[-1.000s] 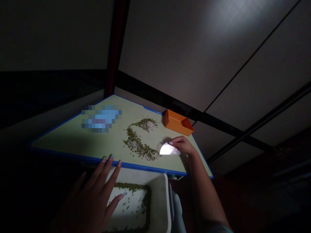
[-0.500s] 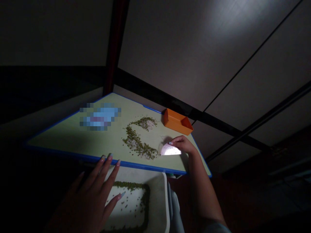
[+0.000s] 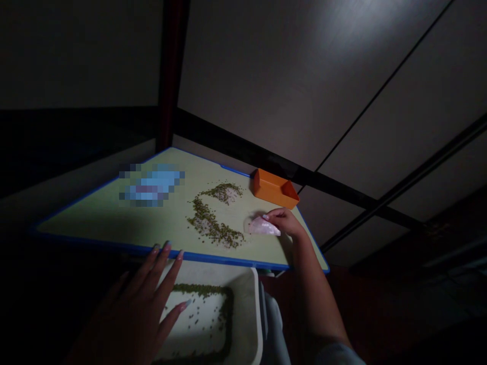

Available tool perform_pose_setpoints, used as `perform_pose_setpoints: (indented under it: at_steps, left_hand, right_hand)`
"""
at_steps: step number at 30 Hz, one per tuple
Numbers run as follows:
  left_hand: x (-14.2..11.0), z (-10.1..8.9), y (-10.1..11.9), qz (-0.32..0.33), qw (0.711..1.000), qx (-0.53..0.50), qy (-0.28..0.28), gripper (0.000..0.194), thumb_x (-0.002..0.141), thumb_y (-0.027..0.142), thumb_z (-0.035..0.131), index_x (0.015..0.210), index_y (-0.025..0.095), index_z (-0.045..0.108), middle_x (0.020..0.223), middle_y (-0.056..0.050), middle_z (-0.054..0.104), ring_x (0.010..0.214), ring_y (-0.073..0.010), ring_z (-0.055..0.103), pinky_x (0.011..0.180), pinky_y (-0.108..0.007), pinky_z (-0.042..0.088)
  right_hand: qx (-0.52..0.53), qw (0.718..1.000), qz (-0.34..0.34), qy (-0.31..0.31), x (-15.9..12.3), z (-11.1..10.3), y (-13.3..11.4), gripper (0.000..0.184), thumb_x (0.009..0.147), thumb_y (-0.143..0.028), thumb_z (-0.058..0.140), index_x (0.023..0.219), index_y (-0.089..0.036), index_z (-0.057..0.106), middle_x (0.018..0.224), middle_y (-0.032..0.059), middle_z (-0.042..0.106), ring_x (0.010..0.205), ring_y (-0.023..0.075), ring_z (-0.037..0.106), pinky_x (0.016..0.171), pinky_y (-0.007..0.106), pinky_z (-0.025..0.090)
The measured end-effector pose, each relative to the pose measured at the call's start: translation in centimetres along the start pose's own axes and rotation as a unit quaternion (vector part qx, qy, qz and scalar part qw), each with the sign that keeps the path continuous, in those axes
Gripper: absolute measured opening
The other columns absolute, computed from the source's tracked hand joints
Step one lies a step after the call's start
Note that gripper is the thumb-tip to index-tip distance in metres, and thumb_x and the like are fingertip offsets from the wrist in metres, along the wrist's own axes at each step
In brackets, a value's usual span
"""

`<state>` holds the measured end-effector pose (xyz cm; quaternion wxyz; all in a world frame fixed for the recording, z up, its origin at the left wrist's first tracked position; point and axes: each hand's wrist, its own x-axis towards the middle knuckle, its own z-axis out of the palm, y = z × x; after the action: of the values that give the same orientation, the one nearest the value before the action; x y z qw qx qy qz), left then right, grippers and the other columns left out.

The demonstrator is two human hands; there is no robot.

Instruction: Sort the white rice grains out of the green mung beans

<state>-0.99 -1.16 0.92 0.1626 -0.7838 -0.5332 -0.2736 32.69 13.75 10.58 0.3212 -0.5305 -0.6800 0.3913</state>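
My right hand (image 3: 284, 220) pinches a clear half-round plastic piece (image 3: 263, 226), perhaps a protractor, by its curved edge, low over the right part of the tabletop. Left of it, small green beans (image 3: 201, 209), mixed with whitish grains (image 3: 205, 224), form a curved, C-like spread. A second patch of green beans and pale grains (image 3: 226, 192) makes up its far end. My left hand (image 3: 146, 299) has its fingers spread, fingertips at the table's near blue edge. Under it stands a white bin (image 3: 247, 304), with more green beans (image 3: 228, 314) lining its floor's edges.
An orange open box (image 3: 276, 190) sits at the table's far right edge. On the left, a pixelated bluish item (image 3: 154, 185) lies on the pale yellow table (image 3: 114, 218). Beyond the table are large wall panels (image 3: 266, 86); the surroundings are dark.
The plastic piece has tilted slightly in my right hand and lost its bright glare. The view has shifted a little, moving everything left. My left hand keeps its place at the edge.
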Motion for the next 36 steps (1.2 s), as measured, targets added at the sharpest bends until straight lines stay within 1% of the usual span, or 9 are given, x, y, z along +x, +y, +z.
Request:
perform_pose_setpoints:
  at_steps: [4, 7, 14, 19, 22, 26, 28, 31, 36]
  left_hand:
    - [-0.1, 0.1, -0.3, 0.001, 1.0, 0.008, -0.024, 0.067, 0.079, 0.045, 0.045, 0.14, 0.021, 0.028, 0.146, -0.013, 0.036, 0.135, -0.0302, 0.032, 0.1, -0.05, 0.038]
    - [-0.1, 0.2, -0.4, 0.006, 0.999, 0.015, -0.031, 0.068, 0.079, 0.047, 0.044, 0.14, 0.021, 0.027, 0.147, -0.013, 0.035, 0.136, -0.0298, 0.032, 0.099, -0.049, 0.039]
    - [0.0, 0.3, -0.4, 0.004, 1.0, 0.013, 0.001, 0.073, 0.08, 0.046, 0.043, 0.143, 0.022, 0.014, 0.146, -0.014, 0.037, 0.134, -0.0292, 0.035, 0.098, -0.046, 0.041]
    - [-0.2, 0.3, -0.4, 0.001, 1.0, 0.024, -0.004, 0.076, 0.08, 0.044, 0.042, 0.144, 0.023, 0.007, 0.149, -0.015, 0.029, 0.136, -0.0299, 0.031, 0.101, -0.047, 0.039]
    - [-0.3, 0.3, -0.4, 0.0, 1.0, 0.025, -0.006, 0.077, 0.08, 0.045, 0.043, 0.144, 0.024, 0.006, 0.151, -0.014, 0.024, 0.137, -0.0296, 0.029, 0.103, -0.048, 0.036]
    - [-0.3, 0.5, -0.5, -0.024, 0.999, 0.023, -0.031, 0.072, 0.081, 0.047, 0.04, 0.143, 0.024, 0.014, 0.15, -0.01, 0.027, 0.139, -0.0278, 0.025, 0.107, -0.047, 0.033]
    - [-0.4, 0.7, -0.8, -0.025, 0.999, 0.031, 0.008, 0.068, 0.08, 0.049, 0.037, 0.141, 0.021, 0.025, 0.149, -0.012, 0.03, 0.138, -0.0304, 0.025, 0.104, -0.049, 0.035]
    - [-0.4, 1.2, -1.4, 0.001, 0.997, 0.068, 0.033, 0.069, 0.079, 0.05, 0.037, 0.14, 0.017, 0.028, 0.149, -0.017, 0.028, 0.137, -0.0311, 0.029, 0.099, -0.048, 0.04]
    - [-0.2, 1.3, -1.8, 0.002, 0.996, 0.093, -0.001, 0.069, 0.079, 0.052, 0.032, 0.138, 0.016, 0.033, 0.139, -0.015, 0.047, 0.132, -0.0287, 0.037, 0.097, -0.047, 0.043]
  right_hand:
    - [-0.009, 0.997, -0.016, 0.071, 0.4, -0.3, 0.3, 0.046, 0.06, -0.058, 0.069, 0.066, -0.012, 0.067, 0.046, -0.0011, 0.052, 0.041, 0.0072, 0.04, 0.04, 0.02, 0.028]
    - [-0.033, 0.995, -0.031, 0.094, 0.8, -0.2, 0.7, 0.043, 0.065, -0.055, 0.065, 0.064, -0.013, 0.065, 0.048, -0.0007, 0.053, 0.043, 0.0081, 0.043, 0.041, 0.02, 0.03]
    - [-0.046, 0.997, -0.041, 0.053, 1.3, 1.4, 1.1, 0.043, 0.069, -0.055, 0.063, 0.068, -0.013, 0.065, 0.048, -0.0016, 0.053, 0.042, 0.0078, 0.043, 0.041, 0.02, 0.031]
    - [-0.018, 0.998, -0.055, -0.019, 1.1, 1.5, 0.9, 0.047, 0.066, -0.058, 0.066, 0.069, -0.011, 0.067, 0.047, -0.0019, 0.052, 0.043, 0.007, 0.04, 0.042, 0.02, 0.03]
    - [0.008, 0.997, -0.069, -0.036, 1.0, 1.3, 0.7, 0.049, 0.064, -0.059, 0.067, 0.07, -0.01, 0.068, 0.048, -0.0022, 0.051, 0.044, 0.0065, 0.039, 0.043, 0.02, 0.029]
    - [0.008, 0.997, -0.067, -0.024, 1.0, 0.8, 0.6, 0.05, 0.062, -0.061, 0.067, 0.066, -0.011, 0.065, 0.046, -0.0025, 0.05, 0.043, 0.0063, 0.039, 0.043, 0.02, 0.028]
    - [-0.001, 0.998, -0.065, -0.024, 1.0, 0.3, 0.8, 0.049, 0.063, -0.06, 0.066, 0.063, -0.012, 0.063, 0.046, -0.0023, 0.051, 0.042, 0.0065, 0.04, 0.042, 0.02, 0.029]
    - [-0.012, 0.998, -0.057, -0.033, 1.0, -0.3, 1.4, 0.046, 0.064, -0.057, 0.066, 0.062, -0.012, 0.062, 0.046, -0.0024, 0.051, 0.042, 0.0066, 0.04, 0.042, 0.019, 0.029]
    - [-0.016, 0.998, -0.042, -0.048, 1.1, -0.8, 2.2, 0.041, 0.065, -0.054, 0.066, 0.061, -0.013, 0.06, 0.042, -0.004, 0.048, 0.038, 0.0062, 0.038, 0.04, 0.02, 0.028]
